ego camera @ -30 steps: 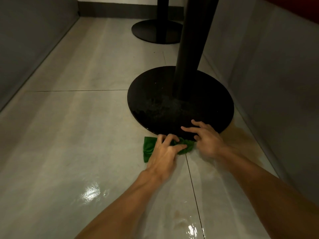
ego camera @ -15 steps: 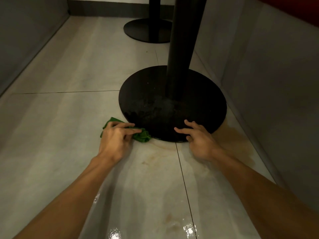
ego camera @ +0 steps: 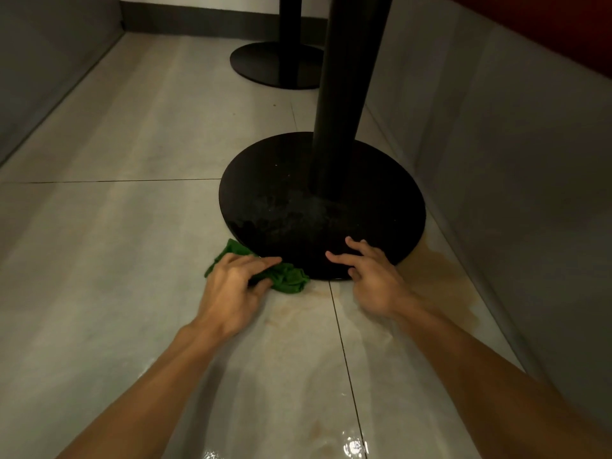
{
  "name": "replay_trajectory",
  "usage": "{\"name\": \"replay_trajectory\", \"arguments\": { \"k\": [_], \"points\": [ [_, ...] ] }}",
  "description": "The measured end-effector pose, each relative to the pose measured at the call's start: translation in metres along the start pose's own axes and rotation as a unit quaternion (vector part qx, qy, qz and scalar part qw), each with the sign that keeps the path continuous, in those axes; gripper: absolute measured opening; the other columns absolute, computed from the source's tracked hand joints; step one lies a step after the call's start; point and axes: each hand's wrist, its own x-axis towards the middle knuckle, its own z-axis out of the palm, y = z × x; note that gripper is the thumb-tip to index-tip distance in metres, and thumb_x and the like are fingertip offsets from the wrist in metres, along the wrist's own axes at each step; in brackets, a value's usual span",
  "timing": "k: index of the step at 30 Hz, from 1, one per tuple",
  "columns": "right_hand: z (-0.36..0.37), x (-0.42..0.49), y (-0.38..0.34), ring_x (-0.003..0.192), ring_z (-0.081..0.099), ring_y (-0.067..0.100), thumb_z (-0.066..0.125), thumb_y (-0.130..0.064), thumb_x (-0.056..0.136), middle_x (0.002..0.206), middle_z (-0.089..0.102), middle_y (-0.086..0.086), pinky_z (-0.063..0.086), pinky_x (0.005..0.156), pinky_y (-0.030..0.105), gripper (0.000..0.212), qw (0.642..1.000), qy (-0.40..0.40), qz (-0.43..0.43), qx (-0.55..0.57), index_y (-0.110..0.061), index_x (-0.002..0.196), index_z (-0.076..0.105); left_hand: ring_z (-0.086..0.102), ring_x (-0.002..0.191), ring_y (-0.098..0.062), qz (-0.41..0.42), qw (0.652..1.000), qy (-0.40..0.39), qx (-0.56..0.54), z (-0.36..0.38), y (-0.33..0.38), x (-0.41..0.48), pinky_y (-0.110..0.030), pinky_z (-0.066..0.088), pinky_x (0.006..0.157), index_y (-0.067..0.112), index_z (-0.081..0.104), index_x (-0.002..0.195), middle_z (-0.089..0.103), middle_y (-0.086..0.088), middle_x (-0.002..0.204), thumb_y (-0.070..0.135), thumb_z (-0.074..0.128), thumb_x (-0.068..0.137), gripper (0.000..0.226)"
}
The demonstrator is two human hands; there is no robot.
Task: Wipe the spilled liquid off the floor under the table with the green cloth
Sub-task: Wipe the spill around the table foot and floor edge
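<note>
I had my left hand [ego camera: 231,286] bunched over the green cloth [ego camera: 288,279], with fingers and thumb curled round it. It pressed the cloth to the floor [ego camera: 132,243], right against the near-left rim of the black round table base [ego camera: 298,200]. My right hand [ego camera: 371,279] lay spread, fingertips resting on the base's near edge. Brownish spilled liquid [ego camera: 440,273] pooled on the tiles right of the base, beside the grey wall panel [ego camera: 513,193], with paler smears between my hands. A second base [ego camera: 275,66] stood well beyond.
</note>
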Motion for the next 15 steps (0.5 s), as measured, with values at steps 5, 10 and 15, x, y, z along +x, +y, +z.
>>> {"name": "replay_trajectory", "arguments": {
  "k": [5,10,15],
  "points": [
    [0.003,0.002,0.002,0.147,0.004,0.017,0.04,-0.002,0.098,0.159,0.017,-0.005,0.009,0.12,0.042,0.057,1.0,0.008,0.0,-0.007,-0.041,0.139,0.043,0.057,0.104,-0.018,0.014,1.0,-0.007,-0.007,0.019,0.028,-0.007,-0.026,0.04,0.089,0.031,0.069,0.114,0.064,0.008,0.121,0.031,0.076,0.077,0.038],
    [0.004,0.004,0.003,0.147,0.005,0.018,0.041,-0.004,0.098,0.158,0.018,-0.005,0.007,0.12,0.04,0.054,1.0,0.014,-0.001,-0.004,-0.041,0.138,0.045,0.062,0.094,-0.021,0.044,0.999,0.005,-0.011,0.031,0.038,-0.009,-0.031,0.051,0.082,0.027,0.075,0.099,0.068,0.005,0.107,0.025,0.08,0.074,0.025],
    [0.002,0.002,0.001,0.147,0.004,0.015,0.039,-0.002,0.098,0.158,0.017,-0.007,0.007,0.121,0.039,0.055,1.0,0.012,0.002,0.005,-0.04,0.138,0.044,0.062,0.1,-0.021,-0.002,0.999,0.026,-0.027,0.006,-0.006,0.001,-0.027,0.045,0.093,0.022,0.077,0.098,0.069,0.002,0.106,0.013,0.077,0.075,0.024]
  ]
}}
